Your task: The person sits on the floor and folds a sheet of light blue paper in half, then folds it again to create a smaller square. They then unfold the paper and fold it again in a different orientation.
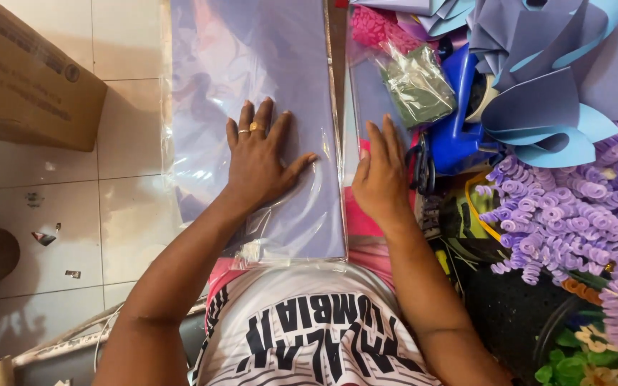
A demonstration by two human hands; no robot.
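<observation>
The left hand point(257, 161) lay flat, fingers spread and gripping nothing, pressing the clear plastic sleeve of lavender paper sheets point(266, 86) on her lap, likely to steady it; the right hand point(380, 179), equally open, rested beside it near the blue plastic tool point(455, 121).

Purple sheet pack point(266, 86): glossy clear plastic wrap over smooth matt paper, glare and wrinkles on the film. Right of it, curled foam sheets point(559, 93): matt, soft-looking. Green bag point(418, 86): crinkly clear plastic. Left of the pack, floor tiles point(59, 207): glossy ceramic. Box point(30, 78): matt brown cardboard.
</observation>
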